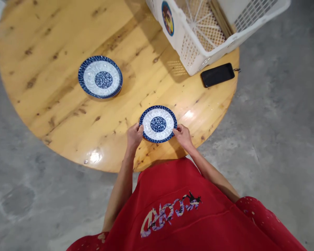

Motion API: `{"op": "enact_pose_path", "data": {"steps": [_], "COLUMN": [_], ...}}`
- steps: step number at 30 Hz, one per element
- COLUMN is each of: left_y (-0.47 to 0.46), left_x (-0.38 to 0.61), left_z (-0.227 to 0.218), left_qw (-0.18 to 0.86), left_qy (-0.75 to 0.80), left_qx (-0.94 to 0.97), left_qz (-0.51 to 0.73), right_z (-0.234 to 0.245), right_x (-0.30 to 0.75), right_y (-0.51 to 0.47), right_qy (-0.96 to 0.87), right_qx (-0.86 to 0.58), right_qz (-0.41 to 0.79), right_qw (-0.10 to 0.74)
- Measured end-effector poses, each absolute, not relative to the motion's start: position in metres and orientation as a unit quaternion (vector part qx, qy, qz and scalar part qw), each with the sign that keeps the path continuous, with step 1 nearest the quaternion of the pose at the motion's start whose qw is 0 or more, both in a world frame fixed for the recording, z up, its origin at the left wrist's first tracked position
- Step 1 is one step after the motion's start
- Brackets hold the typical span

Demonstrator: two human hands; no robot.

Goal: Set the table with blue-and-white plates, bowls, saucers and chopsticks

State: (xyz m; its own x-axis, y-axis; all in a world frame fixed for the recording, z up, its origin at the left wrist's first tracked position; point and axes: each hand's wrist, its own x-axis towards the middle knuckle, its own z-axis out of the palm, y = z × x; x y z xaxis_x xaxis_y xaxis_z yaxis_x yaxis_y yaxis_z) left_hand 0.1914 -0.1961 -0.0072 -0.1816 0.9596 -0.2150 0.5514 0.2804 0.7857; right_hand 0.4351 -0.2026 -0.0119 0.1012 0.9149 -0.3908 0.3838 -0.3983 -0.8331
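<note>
A blue-and-white plate with a dark patterned rim is held between my two hands, close to the table's near edge. My left hand pinches its left rim between thumb and fingers. On the opposite side, my right hand grips the right rim the same way. Whether the plate rests on the wood or hangs just over it, I cannot tell. Farther off to the left sits a small stack of matching plates, apart from both hands.
The round wooden table has a curved edge close to my body. At the back right stands a white plastic basket with lattice sides and something brown and flat inside. A black phone lies beside it near the right edge.
</note>
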Motion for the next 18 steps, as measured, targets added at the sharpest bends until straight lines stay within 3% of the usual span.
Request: {"op": "enact_pose_path", "data": {"steps": [9,18], "left_y": [-0.196,-0.216], "left_x": [0.187,0.182], "left_z": [-0.006,-0.004], "left_qw": [0.38,0.422], "left_qy": [0.725,0.751], "left_qx": [0.502,0.412], "left_qz": [0.279,0.296], "right_z": [-0.009,-0.013], "right_x": [0.434,0.461], "right_y": [-0.198,-0.233], "right_qy": [-0.497,-0.399], "right_qx": [-0.687,-0.659], "right_qz": [0.465,0.53], "right_qw": [0.254,0.354]}}
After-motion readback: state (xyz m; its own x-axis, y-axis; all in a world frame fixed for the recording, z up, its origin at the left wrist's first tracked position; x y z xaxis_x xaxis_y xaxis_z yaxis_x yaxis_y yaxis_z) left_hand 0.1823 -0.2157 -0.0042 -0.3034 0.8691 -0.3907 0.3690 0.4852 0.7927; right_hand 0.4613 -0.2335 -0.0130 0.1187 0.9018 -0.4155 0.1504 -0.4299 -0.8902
